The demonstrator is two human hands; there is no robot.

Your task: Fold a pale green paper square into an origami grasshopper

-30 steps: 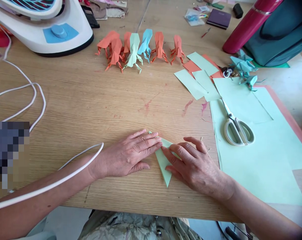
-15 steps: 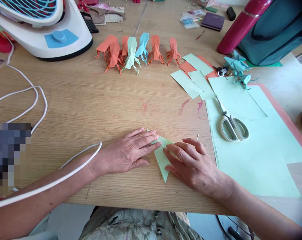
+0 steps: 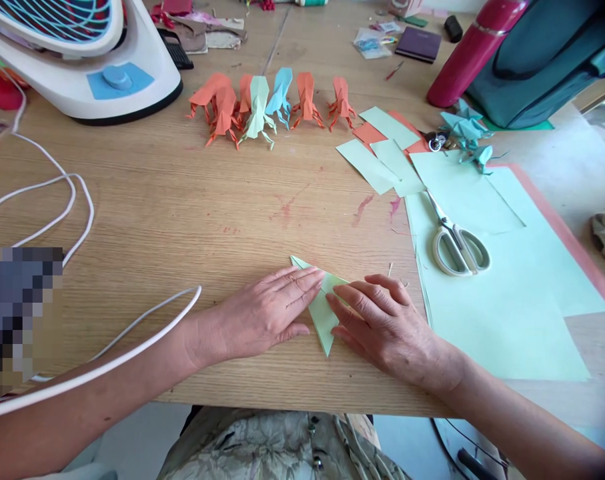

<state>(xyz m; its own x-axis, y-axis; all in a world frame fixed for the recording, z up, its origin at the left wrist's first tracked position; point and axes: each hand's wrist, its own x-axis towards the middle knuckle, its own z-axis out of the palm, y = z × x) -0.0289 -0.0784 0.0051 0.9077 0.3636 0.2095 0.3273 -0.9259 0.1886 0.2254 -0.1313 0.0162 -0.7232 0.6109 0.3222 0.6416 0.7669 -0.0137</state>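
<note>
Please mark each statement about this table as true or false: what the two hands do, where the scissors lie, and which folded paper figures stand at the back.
1. Both hands press on a light green folded paper. True.
2. The right hand holds the scissors. False: the scissors lie on the green sheets, untouched.
3. The row of paper figures is mostly orange. True.
4. The left hand grips the white cable. False: the white cable lies on the table, over the forearm.
</note>
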